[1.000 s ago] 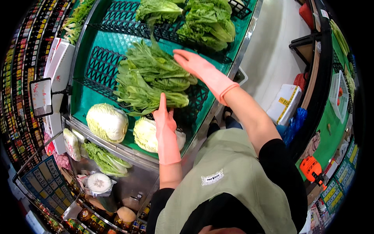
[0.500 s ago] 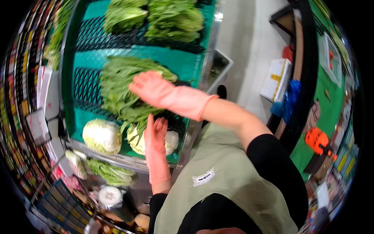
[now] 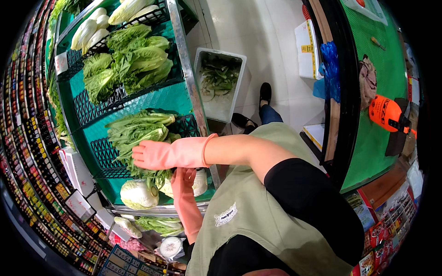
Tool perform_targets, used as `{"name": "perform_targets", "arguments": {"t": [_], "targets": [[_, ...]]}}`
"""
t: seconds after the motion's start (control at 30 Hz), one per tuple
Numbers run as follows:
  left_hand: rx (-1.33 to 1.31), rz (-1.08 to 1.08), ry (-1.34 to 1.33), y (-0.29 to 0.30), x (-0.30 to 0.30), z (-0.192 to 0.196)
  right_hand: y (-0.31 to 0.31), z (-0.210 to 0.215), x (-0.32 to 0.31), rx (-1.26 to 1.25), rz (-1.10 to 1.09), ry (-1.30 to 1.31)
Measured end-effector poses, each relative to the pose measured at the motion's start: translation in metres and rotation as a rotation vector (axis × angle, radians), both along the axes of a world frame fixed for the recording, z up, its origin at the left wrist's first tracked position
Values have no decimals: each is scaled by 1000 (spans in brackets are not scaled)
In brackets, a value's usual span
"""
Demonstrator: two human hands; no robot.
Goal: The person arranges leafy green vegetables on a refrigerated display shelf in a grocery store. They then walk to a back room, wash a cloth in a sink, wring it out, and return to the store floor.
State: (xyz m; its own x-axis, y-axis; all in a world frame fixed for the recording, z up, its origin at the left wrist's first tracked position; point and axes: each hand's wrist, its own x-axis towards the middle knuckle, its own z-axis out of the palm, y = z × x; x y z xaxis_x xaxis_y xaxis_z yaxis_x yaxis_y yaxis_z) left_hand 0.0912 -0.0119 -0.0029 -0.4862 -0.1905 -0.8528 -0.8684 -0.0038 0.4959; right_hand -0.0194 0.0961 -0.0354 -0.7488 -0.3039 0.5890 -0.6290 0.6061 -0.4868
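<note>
Both hands wore long pink rubber gloves and worked over a green-lined produce shelf (image 3: pixel 179 103) edged with a metal rail. The right hand (image 3: pixel 154 155) reached across the body to the person's left, fingers stretched out flat and close together, palm resting on a pile of long-leaved romaine-type lettuce (image 3: pixel 136 131) that lay on a black mesh tray in the middle of the shelf; it was not clamped on the leaves, only pressed against them. The left hand (image 3: pixel 180 177) sat just below and partly under the right forearm, its fingers pointing up toward the same pile and touching a pale napa cabbage (image 3: pixel 199 183) at the front edge; whether it gripped anything I cannot tell, since the forearm hid most of the fingers. The two hands were close, one above the other, not clasped together. A second round napa cabbage (image 3: pixel 139 194) lay just beside the left hand, toward the shelf's front corner. Farther up the shelf sat a heap of broad-leaved green lettuce (image 3: pixel 133 62), and beyond it several pale long cabbages (image 3: pixel 99 25). On the floor next to the shelf stood a white tub (image 3: pixel 239 76) holding trimmed green leaves. Below the shelf's front rail lay wrapped greens (image 3: pixel 159 224). To the person's right ran a green-topped counter (image 3: pixel 377 152) with an orange bottle (image 3: pixel 384 112) lying on it.
</note>
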Motion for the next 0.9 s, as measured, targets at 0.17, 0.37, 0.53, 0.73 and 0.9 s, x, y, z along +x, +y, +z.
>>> {"name": "perform_targets", "arguments": {"t": [0.17, 0.37, 0.53, 0.73, 0.9], "targets": [[-347, -704, 216, 18, 3, -37, 68, 35, 38, -242, 58, 13], [-1108, -1432, 123, 161, -29, -62, 246, 7, 109, -645, 25, -891], [-1361, -1462, -94, 202, -60, -89, 383, -67, 211, -198, -420, -957], [-1338, -1487, -125, 196, -59, -91, 466, -65, 280, -462, -758, -1242], [-1332, -1454, -105, 196, -59, -94, 486, -47, 280, -519, -859, -1284]]}}
